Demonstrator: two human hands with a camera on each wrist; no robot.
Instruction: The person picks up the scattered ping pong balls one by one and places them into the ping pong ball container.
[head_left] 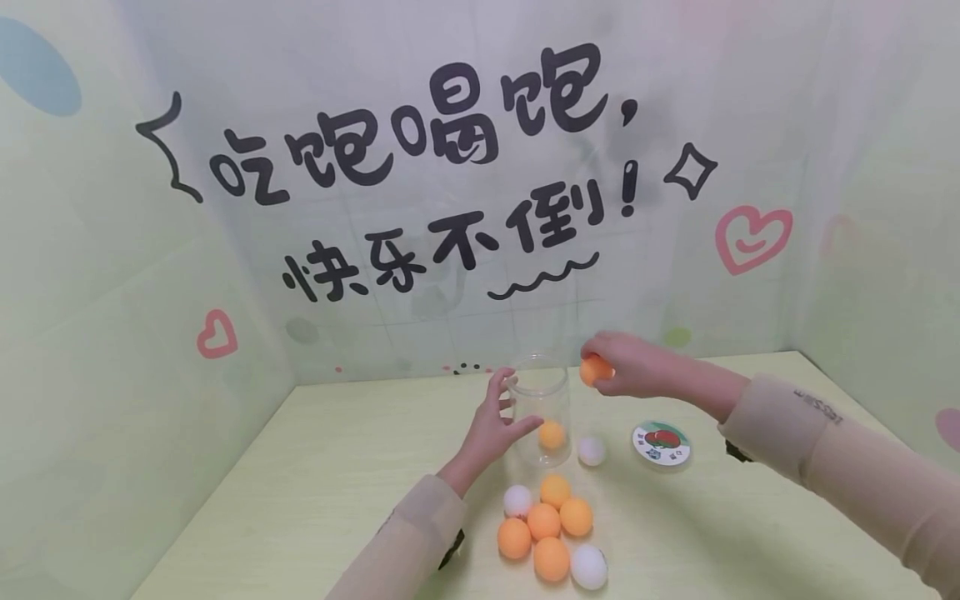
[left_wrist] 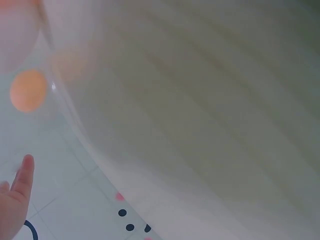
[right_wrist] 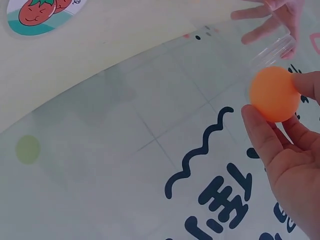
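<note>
In the head view my left hand [head_left: 491, 433] holds a clear cylindrical jar [head_left: 538, 404] from its left side, thumb across the front. The jar stands upright on the table, its mouth upward, with an orange ping-pong ball [head_left: 552, 434] visible low inside. My right hand [head_left: 637, 367] pinches another orange ping-pong ball [head_left: 595, 372] just right of the jar's rim, apart from it. In the right wrist view, the thumb and fingers grip this ball [right_wrist: 274, 95]. The left wrist view is mostly filled by a blurred pale surface.
Several orange and white ping-pong balls [head_left: 544, 522] cluster in front of the jar. One white ball [head_left: 591, 451] lies beside its base. Farther right on the table [head_left: 315, 492] lies a round disc [head_left: 662, 443] with a red fruit picture. Printed fabric walls [head_left: 420, 333] enclose the table.
</note>
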